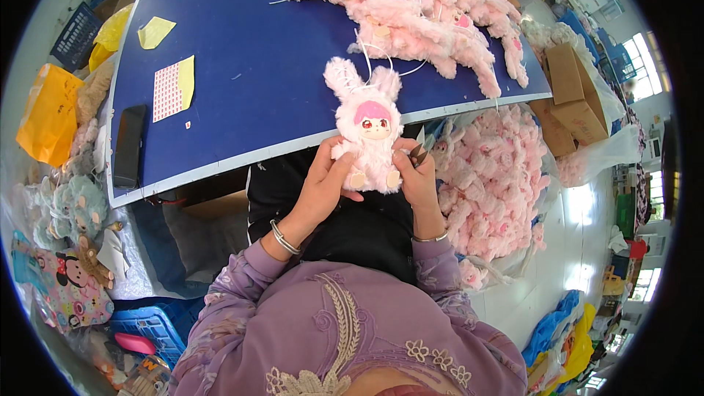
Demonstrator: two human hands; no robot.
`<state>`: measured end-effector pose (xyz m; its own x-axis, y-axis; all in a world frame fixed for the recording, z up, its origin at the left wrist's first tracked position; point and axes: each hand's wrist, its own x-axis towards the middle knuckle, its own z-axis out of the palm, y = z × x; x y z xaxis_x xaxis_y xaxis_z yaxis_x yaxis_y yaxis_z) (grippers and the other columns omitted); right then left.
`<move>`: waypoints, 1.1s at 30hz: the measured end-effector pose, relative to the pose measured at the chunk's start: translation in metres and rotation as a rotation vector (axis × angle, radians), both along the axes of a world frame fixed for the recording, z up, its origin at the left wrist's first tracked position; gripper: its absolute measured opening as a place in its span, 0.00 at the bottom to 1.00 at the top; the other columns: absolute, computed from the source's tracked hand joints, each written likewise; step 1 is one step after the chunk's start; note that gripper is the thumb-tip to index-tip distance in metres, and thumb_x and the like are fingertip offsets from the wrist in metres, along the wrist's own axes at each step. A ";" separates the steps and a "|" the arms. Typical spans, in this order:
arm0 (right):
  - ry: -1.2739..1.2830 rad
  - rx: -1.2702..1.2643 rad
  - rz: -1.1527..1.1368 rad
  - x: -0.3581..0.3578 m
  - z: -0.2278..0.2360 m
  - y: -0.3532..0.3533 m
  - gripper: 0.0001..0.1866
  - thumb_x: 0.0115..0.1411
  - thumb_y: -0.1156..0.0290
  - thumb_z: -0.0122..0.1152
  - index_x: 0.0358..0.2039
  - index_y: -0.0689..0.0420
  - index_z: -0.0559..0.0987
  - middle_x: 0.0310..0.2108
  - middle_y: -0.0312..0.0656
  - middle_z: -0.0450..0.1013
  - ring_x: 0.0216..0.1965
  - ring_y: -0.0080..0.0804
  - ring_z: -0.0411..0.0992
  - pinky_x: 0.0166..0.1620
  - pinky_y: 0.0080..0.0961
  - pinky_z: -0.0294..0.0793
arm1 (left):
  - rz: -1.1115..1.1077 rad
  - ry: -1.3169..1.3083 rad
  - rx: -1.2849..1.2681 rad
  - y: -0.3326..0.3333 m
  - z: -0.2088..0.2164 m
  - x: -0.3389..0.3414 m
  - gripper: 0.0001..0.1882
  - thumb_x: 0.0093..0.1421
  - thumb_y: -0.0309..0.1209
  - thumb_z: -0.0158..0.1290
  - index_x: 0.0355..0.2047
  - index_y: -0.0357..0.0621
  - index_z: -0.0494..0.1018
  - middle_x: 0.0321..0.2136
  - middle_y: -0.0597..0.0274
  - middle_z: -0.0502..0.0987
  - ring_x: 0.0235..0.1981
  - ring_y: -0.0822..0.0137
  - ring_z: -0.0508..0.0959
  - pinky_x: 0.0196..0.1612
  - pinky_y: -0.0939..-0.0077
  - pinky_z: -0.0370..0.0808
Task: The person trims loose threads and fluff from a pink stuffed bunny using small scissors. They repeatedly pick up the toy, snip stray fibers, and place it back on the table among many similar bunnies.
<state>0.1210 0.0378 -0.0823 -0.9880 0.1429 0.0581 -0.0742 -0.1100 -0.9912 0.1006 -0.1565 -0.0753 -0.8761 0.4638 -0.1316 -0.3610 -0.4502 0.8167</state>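
A pink plush bunny doll (372,154) is held upright at the table's near edge, facing up at me. It has long ears, a bright pink fringe and a small moulded face; loose white strings trail from its head. My left hand (323,180) grips its left side, thumb on the belly. On the other side my right hand (419,180) pinches the doll, and thread snips (419,152) with dark pointed blades stick up out of that same hand. The snips' handles are hidden in my palm.
More pink plush dolls (411,7) are heaped on the blue table (242,95). Below its right edge lies a big pile of them (491,183). A sticker sheet (170,92), a yellow paper (155,32) and a black phone (130,147) lie at left. Cardboard box (579,99) at right.
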 end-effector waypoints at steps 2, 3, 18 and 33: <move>0.032 0.126 0.050 0.002 0.006 0.003 0.05 0.60 0.75 0.58 0.36 0.60 0.75 0.27 0.28 0.70 0.27 0.11 0.65 0.30 0.10 0.64 | 0.012 -0.041 0.175 0.001 -0.001 -0.001 0.16 0.67 0.31 0.45 0.53 0.40 0.60 0.42 0.61 0.73 0.39 0.75 0.75 0.35 0.80 0.78; 0.057 0.136 0.065 0.003 0.008 0.002 0.05 0.59 0.76 0.59 0.36 0.60 0.75 0.27 0.29 0.70 0.27 0.11 0.65 0.30 0.11 0.64 | 0.054 -0.002 0.199 0.004 -0.004 -0.001 0.15 0.67 0.30 0.45 0.52 0.40 0.61 0.42 0.62 0.73 0.39 0.76 0.75 0.36 0.81 0.77; 0.075 0.083 0.076 0.002 0.009 -0.013 0.08 0.56 0.79 0.60 0.34 0.59 0.70 0.28 0.30 0.70 0.27 0.12 0.66 0.29 0.13 0.65 | 0.167 0.051 0.158 0.008 -0.010 -0.003 0.26 0.60 0.21 0.50 0.60 0.38 0.60 0.49 0.61 0.72 0.47 0.74 0.74 0.49 0.79 0.72; 0.028 -0.222 -0.213 -0.009 0.052 -0.023 0.11 0.60 0.72 0.59 0.42 0.60 0.73 0.24 0.28 0.66 0.22 0.10 0.60 0.24 0.09 0.59 | -0.073 -0.104 0.248 0.008 0.012 -0.029 0.17 0.65 0.36 0.48 0.49 0.36 0.68 0.36 0.59 0.78 0.32 0.70 0.80 0.26 0.79 0.78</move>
<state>0.1117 0.0152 -0.0308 -0.9329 0.3590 0.0292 -0.1459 -0.3025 -0.9419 0.0717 -0.1487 -0.0630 -0.8269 0.5546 -0.0932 -0.4757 -0.6015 0.6419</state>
